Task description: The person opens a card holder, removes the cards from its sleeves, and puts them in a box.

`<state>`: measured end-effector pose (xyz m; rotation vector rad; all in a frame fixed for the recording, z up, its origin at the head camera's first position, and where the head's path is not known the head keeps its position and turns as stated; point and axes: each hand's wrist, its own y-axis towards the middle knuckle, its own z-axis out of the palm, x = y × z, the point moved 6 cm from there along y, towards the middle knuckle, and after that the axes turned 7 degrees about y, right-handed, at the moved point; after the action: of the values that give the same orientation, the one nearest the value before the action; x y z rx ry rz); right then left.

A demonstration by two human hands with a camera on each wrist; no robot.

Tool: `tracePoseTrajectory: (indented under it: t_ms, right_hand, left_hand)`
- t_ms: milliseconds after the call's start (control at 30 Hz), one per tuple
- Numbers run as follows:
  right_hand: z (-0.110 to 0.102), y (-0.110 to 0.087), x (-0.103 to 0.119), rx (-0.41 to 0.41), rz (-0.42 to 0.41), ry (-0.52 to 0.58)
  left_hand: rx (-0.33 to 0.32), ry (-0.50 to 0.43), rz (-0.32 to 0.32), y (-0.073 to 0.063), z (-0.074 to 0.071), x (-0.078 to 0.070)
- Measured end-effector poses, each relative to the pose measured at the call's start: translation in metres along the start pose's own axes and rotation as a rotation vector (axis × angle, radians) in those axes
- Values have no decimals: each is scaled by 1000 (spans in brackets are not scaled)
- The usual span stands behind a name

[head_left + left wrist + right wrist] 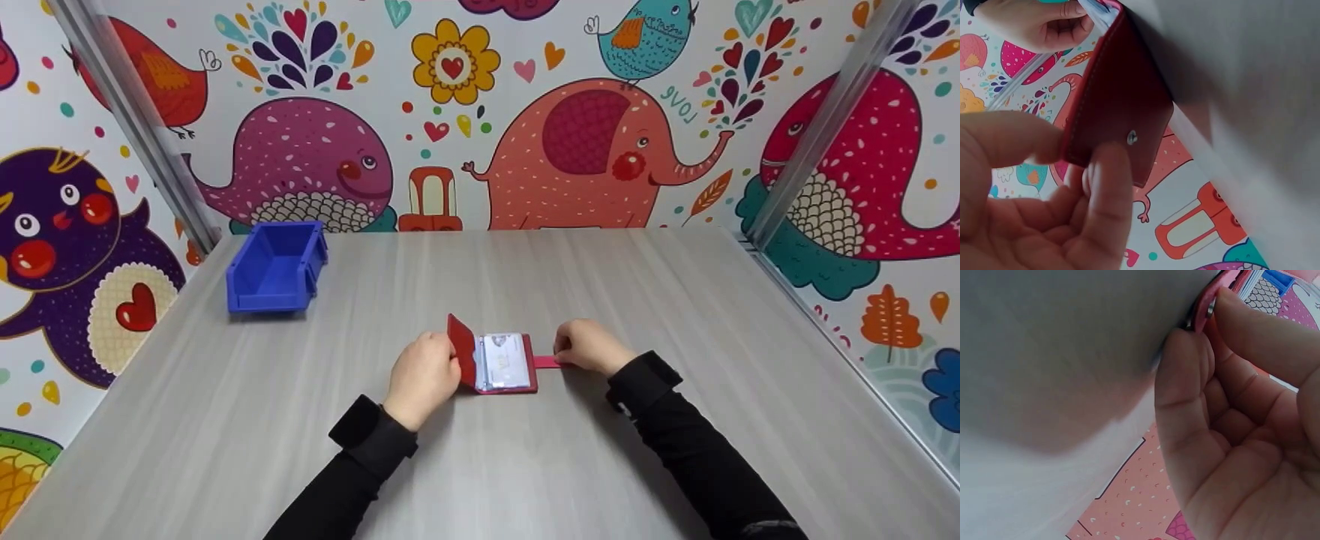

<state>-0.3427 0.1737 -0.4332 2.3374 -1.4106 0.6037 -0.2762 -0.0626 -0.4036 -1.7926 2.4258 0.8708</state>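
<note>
A red card holder (pixel 531 364) lies on the table with its cover partly raised, and clear sleeves with a pale card (pixel 507 360) show inside. My left hand (pixel 424 379) pinches the free edge of the cover (pixel 1120 95) between thumb and fingers. In the left wrist view a metal snap (pixel 1132 136) sits on the cover's outer face, close to the fingertips. On the other side, my right hand (pixel 592 347) pinches the end of the pinkish-red strap (pixel 547 361), which extends out to the right. A metal snap (pixel 1211 308) shows on it beside the thumb.
At the back left of the table (pixel 360 465) stands a blue plastic bin (pixel 271 302). Walls printed with cartoon animals (pixel 585 165) rise at the back and both sides, with metal posts (pixel 135 120) at the corners.
</note>
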Motion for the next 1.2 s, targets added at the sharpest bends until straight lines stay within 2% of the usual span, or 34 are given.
tracePoseTrajectory:
  t_ms: [400,833,1067,1200]
  right_hand:
    - [0,-1,2,-4,-9,-11]
    - [1,0,2,2,1,-17]
    - [3,1,-1,24,40,-6]
    - [2,1,-1,19,31,-9]
  left_hand:
    - [116,50,-28,-1,6,18]
    - [172,163,-39,-6,16,23]
    - [204,168,-42,-6,17,22]
    - [205,167,-34,-4,18,22]
